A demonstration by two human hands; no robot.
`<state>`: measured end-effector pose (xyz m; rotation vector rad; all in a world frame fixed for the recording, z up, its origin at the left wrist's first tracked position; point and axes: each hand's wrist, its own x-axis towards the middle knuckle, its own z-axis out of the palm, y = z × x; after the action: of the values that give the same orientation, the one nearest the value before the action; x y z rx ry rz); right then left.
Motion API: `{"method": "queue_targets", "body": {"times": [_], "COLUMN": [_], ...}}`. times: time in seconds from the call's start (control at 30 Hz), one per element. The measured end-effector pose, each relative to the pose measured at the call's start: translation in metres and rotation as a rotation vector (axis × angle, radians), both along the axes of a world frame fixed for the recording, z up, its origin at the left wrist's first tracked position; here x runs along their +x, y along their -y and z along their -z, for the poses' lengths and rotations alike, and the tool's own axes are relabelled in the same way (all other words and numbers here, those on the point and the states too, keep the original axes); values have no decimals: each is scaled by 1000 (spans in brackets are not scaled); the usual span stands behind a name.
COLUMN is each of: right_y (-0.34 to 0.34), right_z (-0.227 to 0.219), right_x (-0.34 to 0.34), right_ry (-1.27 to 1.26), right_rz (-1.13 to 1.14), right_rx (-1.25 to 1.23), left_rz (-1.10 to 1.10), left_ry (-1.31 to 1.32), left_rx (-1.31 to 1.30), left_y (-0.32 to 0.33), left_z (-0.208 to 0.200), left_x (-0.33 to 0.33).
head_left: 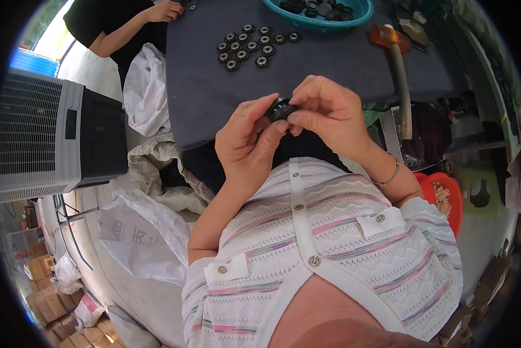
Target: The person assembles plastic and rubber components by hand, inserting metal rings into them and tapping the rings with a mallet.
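The black round part (282, 110) is held between both hands, at about the middle of the work surface's near edge. It has a dark ring-shaped rim; the fingers hide its inner detail. The left hand (250, 130) grips the part from the left, with the thumb below and the index finger above. The right hand (329, 113) grips it from the right, with the thumb and bent fingers at the rim. A bracelet (392, 172) encircles the right wrist.

The work surface (199, 93) has a dark grey covering. Black-rimmed bearing wheels (242, 55) with metallic centres lie flat in a loose cluster, left of centre and toward the far edge. A teal basin (307, 22) stands at the far edge, right of that cluster, and contains black round parts (324, 9). A mallet (401, 75) with an amber head and a wooden handle lies toward the right edge; its handle end projects past the near edge.

At the far left corner, a co-worker's hand (166, 11) rests at the edge. Beyond the left edge are a white sack (146, 87) and a grey-and-black air cooler (45, 133). Below the surface, beyond its near edge at the right, a red basin (456, 203) contains light-coloured pieces (442, 197).
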<state>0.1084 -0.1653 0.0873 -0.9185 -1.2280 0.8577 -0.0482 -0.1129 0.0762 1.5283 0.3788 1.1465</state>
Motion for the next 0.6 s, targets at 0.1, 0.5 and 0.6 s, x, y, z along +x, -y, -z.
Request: {"method": "queue_targets", "body": {"times": [0.1,0.5,0.6], "right_y": [1,2,6], "right_z": [-1,-9,-11], "right_x": [1,0,-4], "right_ry": [-61,472,470], "right_rz": [-86,-55,-57], "right_rx": [-29,258,265], "left_rz": [-32,-6,38], "left_ry": [11,-326,-386], "left_rx": [91,465,666], "left_y": [-1,-15,-20], "left_z": [2,-26,-31], "left_x": [-2,-26,-27]}}
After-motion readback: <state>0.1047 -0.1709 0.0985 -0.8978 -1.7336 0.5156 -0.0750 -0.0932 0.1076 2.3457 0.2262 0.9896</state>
